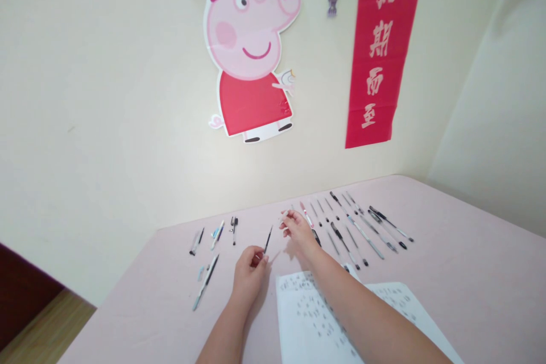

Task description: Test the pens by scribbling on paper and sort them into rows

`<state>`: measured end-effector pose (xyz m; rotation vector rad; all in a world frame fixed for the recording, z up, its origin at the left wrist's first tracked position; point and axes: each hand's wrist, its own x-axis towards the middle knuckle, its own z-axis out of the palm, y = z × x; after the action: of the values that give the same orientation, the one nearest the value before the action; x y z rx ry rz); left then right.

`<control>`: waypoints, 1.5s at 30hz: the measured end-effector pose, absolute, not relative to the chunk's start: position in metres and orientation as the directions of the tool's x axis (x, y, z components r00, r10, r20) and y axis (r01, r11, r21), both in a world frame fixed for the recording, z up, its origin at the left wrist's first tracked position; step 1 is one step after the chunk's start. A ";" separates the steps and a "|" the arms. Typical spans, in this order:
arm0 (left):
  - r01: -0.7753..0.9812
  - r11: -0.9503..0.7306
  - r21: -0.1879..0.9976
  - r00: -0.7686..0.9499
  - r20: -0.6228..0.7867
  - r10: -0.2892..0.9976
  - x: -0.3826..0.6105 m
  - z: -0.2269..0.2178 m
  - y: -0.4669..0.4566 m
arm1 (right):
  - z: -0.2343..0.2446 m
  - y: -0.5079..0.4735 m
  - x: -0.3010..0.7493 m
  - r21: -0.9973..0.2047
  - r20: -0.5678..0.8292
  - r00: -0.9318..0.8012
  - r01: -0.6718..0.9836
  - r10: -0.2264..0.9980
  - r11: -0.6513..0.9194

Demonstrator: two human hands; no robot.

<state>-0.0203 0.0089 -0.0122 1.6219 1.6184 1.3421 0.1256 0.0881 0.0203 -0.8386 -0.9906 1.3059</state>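
My left hand (249, 273) is closed in a pinch on a thin black pen refill (268, 239) that points up and away from me. My right hand (296, 228) hovers a little farther out over the pink table (447, 273), fingers pinched on a small clear pen part (284, 215). Just right of that hand lies a row of several pens and refills (358, 227), laid side by side.
Several more pens and pen parts (213, 239) lie on the left of the table. A white sheet with handwriting (311, 318) lies under my right forearm. The wall behind carries a cartoon pig sticker (249, 45) and a red banner (381, 45).
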 end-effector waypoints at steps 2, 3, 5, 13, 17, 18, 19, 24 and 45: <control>0.478 -0.183 0.859 -0.177 0.299 0.938 -0.020 -0.012 0.009 | 0.021 0.088 0.125 -0.907 0.124 0.010 -0.403 0.992 0.117; 0.484 -0.184 0.855 -0.174 0.300 0.938 -0.020 -0.012 0.009 | 0.021 0.088 0.125 -0.902 0.128 0.014 -0.414 0.992 0.123; 0.492 -0.189 0.850 -0.168 0.305 0.937 -0.020 -0.010 0.009 | 0.021 0.087 0.124 -0.895 0.132 0.018 -0.427 0.991 0.127; 0.490 -0.213 0.845 -0.165 0.330 0.929 -0.019 -0.009 0.008 | 0.020 0.086 0.124 -0.891 0.141 0.007 -0.435 0.990 0.130; 0.487 -0.208 0.848 -0.165 0.323 0.932 -0.018 -0.009 0.007 | 0.020 0.086 0.124 -0.899 0.151 -0.020 -0.419 0.988 0.129; 0.487 -0.204 0.849 -0.167 0.319 0.933 -0.018 -0.008 0.007 | 0.020 0.086 0.124 -0.901 0.156 -0.028 -0.413 0.987 0.131; 0.488 -0.199 0.850 -0.170 0.316 0.933 -0.018 -0.007 0.007 | 0.020 0.086 0.124 -0.904 0.162 -0.035 -0.407 0.986 0.133; 0.483 -0.195 0.854 -0.183 0.316 0.931 -0.017 -0.004 0.006 | 0.019 0.088 0.124 -0.914 0.192 -0.054 -0.374 0.980 0.158; 0.475 -0.198 0.858 -0.174 0.311 0.934 -0.018 -0.006 0.006 | 0.019 0.081 0.123 -0.943 0.274 -0.087 -0.220 0.958 0.249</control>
<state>-0.0177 0.0064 -0.0056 1.6429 1.6154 1.3463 0.1230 0.0808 0.0194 -0.8046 -1.2510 1.1837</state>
